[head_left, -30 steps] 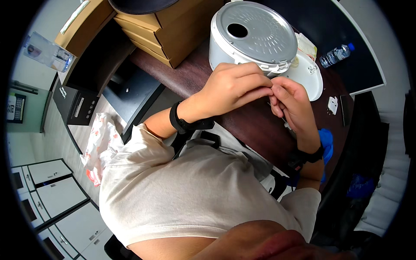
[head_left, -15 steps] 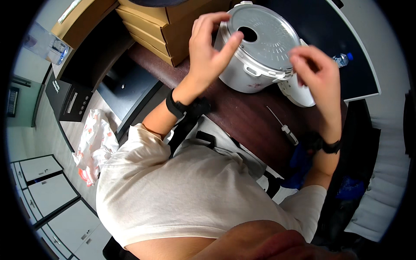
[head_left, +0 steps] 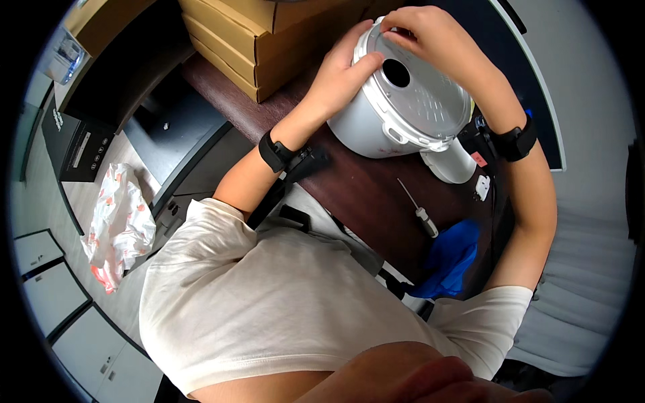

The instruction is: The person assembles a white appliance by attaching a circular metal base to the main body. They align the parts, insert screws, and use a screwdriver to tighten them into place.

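A white rice cooker (head_left: 376, 127) lies tilted on the dark wooden desk (head_left: 356, 195), its perforated metal base plate (head_left: 423, 101) with a round hole facing up. My left hand (head_left: 339, 74) grips the cooker's left side, thumb on the plate's edge. My right hand (head_left: 430, 30) reaches over the top, its fingertips closed on the plate's far rim. Whether they pinch something small is hidden. A small screwdriver (head_left: 418, 207) lies loose on the desk below the cooker, apart from both hands.
A white round part (head_left: 451, 168) and a small white piece (head_left: 482, 187) lie right of the cooker. A blue cloth (head_left: 447, 258) hangs at the desk's near edge. Cardboard boxes (head_left: 262, 40) stand behind it. At the left are a patterned plastic bag (head_left: 121, 225) and a black box (head_left: 77, 144).
A second ago both hands were together in front of the cooker. They then spread open above it, with the screwdriver left on the desk. Now both hold the cooker.
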A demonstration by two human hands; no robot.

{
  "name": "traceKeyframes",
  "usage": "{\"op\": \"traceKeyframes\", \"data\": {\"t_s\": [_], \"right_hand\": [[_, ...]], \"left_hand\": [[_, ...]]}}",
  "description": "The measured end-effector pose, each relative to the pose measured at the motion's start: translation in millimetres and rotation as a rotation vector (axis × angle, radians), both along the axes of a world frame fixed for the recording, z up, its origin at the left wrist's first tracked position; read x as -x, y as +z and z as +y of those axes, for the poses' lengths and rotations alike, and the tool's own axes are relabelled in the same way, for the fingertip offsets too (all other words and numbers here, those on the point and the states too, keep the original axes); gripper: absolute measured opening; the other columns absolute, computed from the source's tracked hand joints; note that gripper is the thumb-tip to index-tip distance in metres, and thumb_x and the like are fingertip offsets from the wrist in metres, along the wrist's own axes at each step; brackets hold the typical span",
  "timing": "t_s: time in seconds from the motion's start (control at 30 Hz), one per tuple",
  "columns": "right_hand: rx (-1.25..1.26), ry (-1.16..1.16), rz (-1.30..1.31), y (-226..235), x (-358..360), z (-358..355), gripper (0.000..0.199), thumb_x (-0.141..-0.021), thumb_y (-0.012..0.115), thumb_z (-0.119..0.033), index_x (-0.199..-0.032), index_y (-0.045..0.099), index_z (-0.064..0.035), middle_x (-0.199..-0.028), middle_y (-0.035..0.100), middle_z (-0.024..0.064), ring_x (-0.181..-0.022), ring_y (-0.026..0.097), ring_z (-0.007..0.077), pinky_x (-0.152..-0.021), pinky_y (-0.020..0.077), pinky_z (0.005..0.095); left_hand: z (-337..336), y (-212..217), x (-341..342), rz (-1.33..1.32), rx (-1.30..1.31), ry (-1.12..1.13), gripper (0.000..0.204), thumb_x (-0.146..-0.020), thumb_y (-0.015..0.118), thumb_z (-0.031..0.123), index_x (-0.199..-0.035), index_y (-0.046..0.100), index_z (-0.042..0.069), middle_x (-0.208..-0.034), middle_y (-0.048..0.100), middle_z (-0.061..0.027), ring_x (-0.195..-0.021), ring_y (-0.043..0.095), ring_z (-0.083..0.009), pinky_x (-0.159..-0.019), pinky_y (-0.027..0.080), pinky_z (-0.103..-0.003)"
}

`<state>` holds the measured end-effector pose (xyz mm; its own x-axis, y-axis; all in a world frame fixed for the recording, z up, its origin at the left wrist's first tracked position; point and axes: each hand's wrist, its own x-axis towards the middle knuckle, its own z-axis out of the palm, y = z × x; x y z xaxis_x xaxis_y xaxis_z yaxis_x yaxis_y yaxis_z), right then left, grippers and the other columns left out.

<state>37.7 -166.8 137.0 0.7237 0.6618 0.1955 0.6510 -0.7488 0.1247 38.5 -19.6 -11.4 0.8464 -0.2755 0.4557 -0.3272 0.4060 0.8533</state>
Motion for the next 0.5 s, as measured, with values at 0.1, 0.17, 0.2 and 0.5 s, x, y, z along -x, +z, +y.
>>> {"op": "traceKeyframes", "data": {"t_s": [0.1,0.17,0.2,0.5], "right_hand": [[0.002,0.045,0.009,2,-3,1,0.016,-0.086,0.067,-0.017,-0.094,0.07,-0.0032,-0.085,0.069,0.0139,-0.081,0.067,0.0322,-0.075,0.0535,0.0384],[-0.009,0.069,0.02,2,-4,4,0.015,-0.085,0.067,-0.015,-0.095,0.07,-0.0033,-0.086,0.069,0.0138,-0.082,0.067,0.0321,-0.076,0.0534,0.0386],[-0.011,0.077,0.026,2,-4,5,0.015,-0.085,0.068,-0.015,-0.095,0.07,-0.0033,-0.087,0.069,0.0137,-0.082,0.067,0.0321,-0.076,0.0534,0.0387],[0.036,0.156,-0.002,1,-10,10,0.015,-0.084,0.068,-0.012,-0.096,0.07,-0.0032,-0.091,0.069,0.0126,-0.085,0.067,0.0315,-0.077,0.0541,0.038]], "left_hand": [[-3,3,5,0.016,0.101,0.024,0.061,-0.087,0.063,0.025,-0.139,0.046,0.0,-0.13,0.057,-0.0177,-0.119,0.056,-0.0251,-0.102,0.042,-0.034],[-1,0,1,-0.003,0.069,0.016,0.059,-0.085,0.064,0.024,-0.137,0.048,0.001,-0.129,0.058,-0.0173,-0.119,0.057,-0.0255,-0.102,0.042,-0.034],[-1,-2,0,-0.014,0.053,0.009,0.058,-0.085,0.065,0.024,-0.136,0.049,0.001,-0.128,0.058,-0.0171,-0.118,0.057,-0.0256,-0.102,0.042,-0.035],[1,0,-4,-0.023,0.062,-0.004,0.056,-0.082,0.067,0.024,-0.131,0.053,0.002,-0.121,0.06,-0.0159,-0.113,0.058,-0.0268,-0.099,0.044,-0.035]]}}
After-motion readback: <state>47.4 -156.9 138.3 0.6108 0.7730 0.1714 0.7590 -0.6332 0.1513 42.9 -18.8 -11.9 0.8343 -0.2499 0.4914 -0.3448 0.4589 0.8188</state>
